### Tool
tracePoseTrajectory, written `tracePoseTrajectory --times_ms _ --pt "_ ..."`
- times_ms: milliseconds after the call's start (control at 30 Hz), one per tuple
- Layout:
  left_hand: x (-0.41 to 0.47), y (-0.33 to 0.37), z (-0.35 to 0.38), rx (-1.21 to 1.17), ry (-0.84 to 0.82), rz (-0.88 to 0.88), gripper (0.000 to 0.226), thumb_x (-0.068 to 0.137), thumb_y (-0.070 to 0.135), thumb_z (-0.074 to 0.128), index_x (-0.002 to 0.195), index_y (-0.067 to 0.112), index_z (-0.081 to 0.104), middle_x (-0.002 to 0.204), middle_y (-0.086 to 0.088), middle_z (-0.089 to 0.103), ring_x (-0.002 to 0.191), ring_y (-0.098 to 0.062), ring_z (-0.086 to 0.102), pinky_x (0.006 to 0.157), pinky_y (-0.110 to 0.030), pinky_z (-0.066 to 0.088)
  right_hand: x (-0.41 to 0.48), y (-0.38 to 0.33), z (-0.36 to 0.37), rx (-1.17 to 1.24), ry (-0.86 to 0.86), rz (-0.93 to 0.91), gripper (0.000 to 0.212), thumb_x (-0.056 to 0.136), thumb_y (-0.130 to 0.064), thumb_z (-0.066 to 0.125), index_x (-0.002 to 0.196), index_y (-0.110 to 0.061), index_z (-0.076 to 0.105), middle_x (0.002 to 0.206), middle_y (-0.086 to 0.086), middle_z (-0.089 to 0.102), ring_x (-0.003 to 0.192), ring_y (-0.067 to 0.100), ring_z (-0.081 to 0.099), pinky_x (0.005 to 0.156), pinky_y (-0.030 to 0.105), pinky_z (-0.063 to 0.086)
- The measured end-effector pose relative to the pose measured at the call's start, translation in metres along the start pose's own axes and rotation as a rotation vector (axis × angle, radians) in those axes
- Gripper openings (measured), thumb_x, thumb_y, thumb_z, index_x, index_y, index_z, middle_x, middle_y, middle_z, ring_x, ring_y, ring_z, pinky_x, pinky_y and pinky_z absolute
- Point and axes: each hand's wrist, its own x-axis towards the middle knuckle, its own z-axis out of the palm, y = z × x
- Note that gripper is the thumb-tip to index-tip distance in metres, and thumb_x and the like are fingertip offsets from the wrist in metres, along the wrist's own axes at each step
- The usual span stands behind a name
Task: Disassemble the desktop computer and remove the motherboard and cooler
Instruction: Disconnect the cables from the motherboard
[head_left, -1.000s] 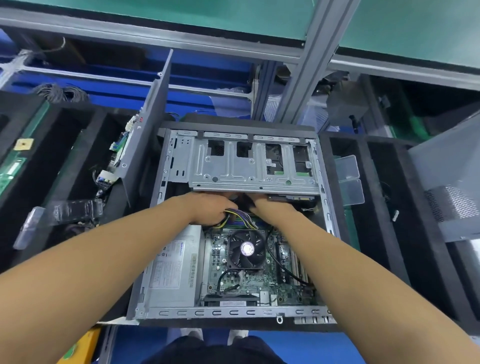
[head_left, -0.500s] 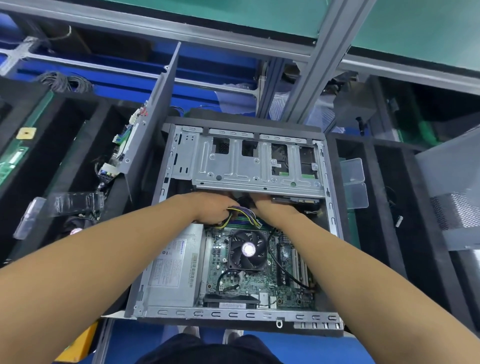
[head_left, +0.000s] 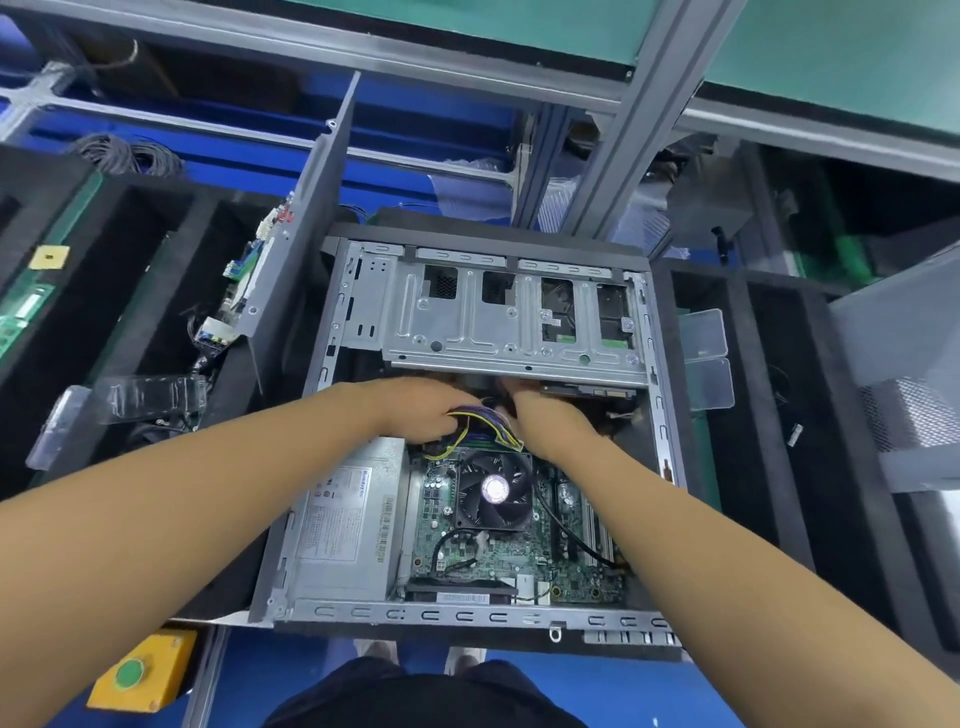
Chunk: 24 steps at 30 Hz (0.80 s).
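Where the grey metal computer case (head_left: 467, 616) lies open on its side, the green motherboard (head_left: 467, 561) sits flat in the near right part of it. The black square cooler fan (head_left: 493, 491) is mounted on the board, toward the board's far edge. A silver power supply box (head_left: 343, 519) fills the near left corner of the case, just beside the board. A silver drive cage (head_left: 509, 322) spans the far end.

Both forearms cross above the case, and the hands meet at the cage's near lip, just beyond the fan.

Left hand (head_left: 415, 410): fingers curled down onto a bundle of multicoloured wires (head_left: 485, 423), which arcs out from under them toward the right.

Right hand (head_left: 545, 421): touching the bundle's right side, fingertips hidden under the cage. Whether it grips anything cannot be told.

A black cable (head_left: 571, 525) runs along the motherboard's right side, beside the right forearm.

Outside the case, a grey side panel (head_left: 311, 244) stands on edge just beside the left wall. A yellow box with a green button (head_left: 140, 673) lies off the near left corner.
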Motion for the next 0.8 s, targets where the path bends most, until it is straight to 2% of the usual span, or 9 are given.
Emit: tracePoseTrajectory --times_ms 100,167,233,300,367,500,667,733,800 --pt "-0.007 0.003 -0.003 -0.093 -0.023 0.048 0.029 0.091 0.005 0.049 0.111 0.021 0.061 0.093 0.008 0.062 0.063 0.013 0.053 0.053 -0.007 0.036 -0.008 -0.003 0.001 0.197 0.106 0.013 0.035 0.098 -0.044 0.048 0.112 -0.013 0.052 0.099 0.014 0.068 0.091 0.034 0.063 0.067 0.033 0.041" --pt "-0.013 0.006 -0.008 -0.185 -0.033 0.074 0.025 0.09 0.007 0.056 0.11 0.019 0.065 0.107 0.004 0.065 0.069 0.008 0.058 0.058 -0.009 0.042 -0.02 -0.007 0.003 0.364 0.139 -0.069 0.018 0.094 -0.036 0.058 0.103 -0.021 0.053 0.085 -0.001 0.062 0.076 0.02 0.058 0.06 0.031 0.04" --pt "-0.021 0.007 -0.013 -0.312 -0.054 0.069 0.024 0.09 0.014 0.064 0.113 0.019 0.068 0.091 0.016 0.068 0.059 0.007 0.057 0.053 -0.007 0.041 -0.033 -0.01 0.005 0.475 0.15 -0.13 0.014 0.093 -0.03 0.062 0.105 -0.025 0.058 0.082 -0.008 0.058 0.068 0.005 0.048 0.062 0.026 0.036" --pt "-0.027 0.005 -0.014 -0.317 -0.051 0.066 0.022 0.087 0.024 0.072 0.109 0.021 0.07 0.081 0.025 0.066 0.058 0.01 0.056 0.054 -0.005 0.039 -0.041 -0.014 0.003 0.585 0.163 -0.15 0.007 0.092 -0.021 0.061 0.098 -0.023 0.064 0.085 0.004 0.063 0.068 0.009 0.047 0.064 0.027 0.035" --pt "-0.028 0.004 -0.011 -0.222 -0.017 0.041 0.023 0.08 0.036 0.079 0.098 0.023 0.071 0.084 0.018 0.064 0.063 0.005 0.054 0.061 -0.014 0.04 -0.046 -0.018 -0.006 0.7 0.133 -0.137 0.007 0.089 -0.015 0.061 0.089 -0.018 0.067 0.087 0.012 0.067 0.071 0.013 0.05 0.065 0.027 0.038" --pt "-0.028 0.006 -0.007 -0.142 0.091 -0.08 0.034 0.071 0.045 0.083 0.083 0.02 0.063 0.073 0.008 0.063 0.065 -0.009 0.055 0.06 -0.027 0.04 -0.05 -0.036 -0.026 0.977 -0.023 -0.072 0.021 0.091 -0.008 0.052 0.086 -0.018 0.069 0.084 0.002 0.067 0.072 0.01 0.055 0.069 0.026 0.042" --pt "-0.036 0.01 -0.006 -0.212 0.043 -0.185 0.03 0.082 0.041 0.072 0.095 0.015 0.063 0.082 0.003 0.063 0.074 -0.015 0.056 0.066 -0.029 0.04 -0.052 -0.051 -0.026 1.532 -0.152 -0.085 0.031 0.1 -0.026 0.045 0.09 -0.005 0.065 0.085 0.008 0.061 0.064 0.018 0.052 0.064 0.027 0.044" --pt "-0.04 0.01 -0.005 -0.207 0.088 -0.215 0.017 0.088 0.032 0.062 0.098 0.018 0.063 0.083 0.004 0.066 0.078 -0.018 0.058 0.068 -0.031 0.041 -0.053 -0.046 -0.021 1.617 -0.221 -0.142 0.04 0.097 -0.039 0.051 0.104 -0.002 0.064 0.097 0.011 0.063 0.072 0.022 0.056 0.072 0.033 0.046" --pt "-0.042 0.01 -0.006 -0.238 0.086 -0.24 0.013 0.09 0.024 0.055 0.096 0.02 0.066 0.08 0.007 0.072 0.083 -0.018 0.063 0.074 -0.031 0.046 -0.053 -0.04 -0.017 1.624 -0.276 -0.192 0.046 0.096 -0.036 0.054 0.126 -0.001 0.055 0.114 0.014 0.064 0.083 0.025 0.06 0.079 0.037 0.049"
